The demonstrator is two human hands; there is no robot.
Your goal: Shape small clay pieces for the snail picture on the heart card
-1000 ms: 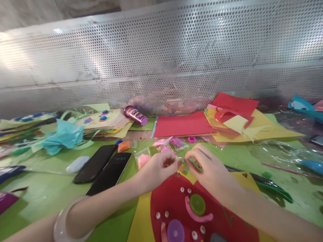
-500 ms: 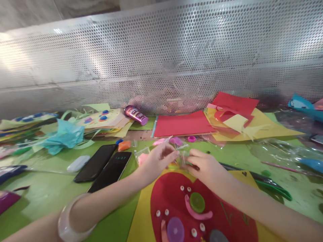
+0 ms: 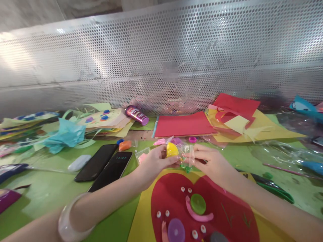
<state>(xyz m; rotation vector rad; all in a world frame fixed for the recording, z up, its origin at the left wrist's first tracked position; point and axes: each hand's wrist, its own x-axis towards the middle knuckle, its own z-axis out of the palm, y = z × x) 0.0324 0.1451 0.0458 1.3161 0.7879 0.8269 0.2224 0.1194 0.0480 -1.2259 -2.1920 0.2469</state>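
Note:
My left hand (image 3: pixel 153 162) and my right hand (image 3: pixel 210 161) meet above the top of a red paper heart (image 3: pixel 227 215) that lies on a yellow sheet (image 3: pixel 141 218). Both pinch a small clear plastic bag (image 3: pixel 188 155). A lump of yellow clay (image 3: pixel 172 149) sits at my left fingertips, and a bit of green clay (image 3: pixel 186 167) shows at the bag's lower edge. On the heart are a green disc (image 3: pixel 198 203), a pink clay strip (image 3: pixel 195 215), a purple disc (image 3: pixel 176 231) and several small white eyes. My left wrist wears a pale bangle (image 3: pixel 68 220).
Two black phones (image 3: pixel 104 166) lie to the left on the green table (image 3: pixel 45 195). A purple glue tube (image 3: pixel 137 115), red paper (image 3: pixel 183 124), yellow paper (image 3: pixel 272 129), teal tissue (image 3: pixel 65 134), green scissors (image 3: pixel 274 190) and small clay bags surround the hands. A perforated metal wall (image 3: pixel 161 57) runs behind.
Both hands shifted slightly away from me. The yellow clay lump has come into view at my left fingertips, with the clear bag pulled up between the hands.

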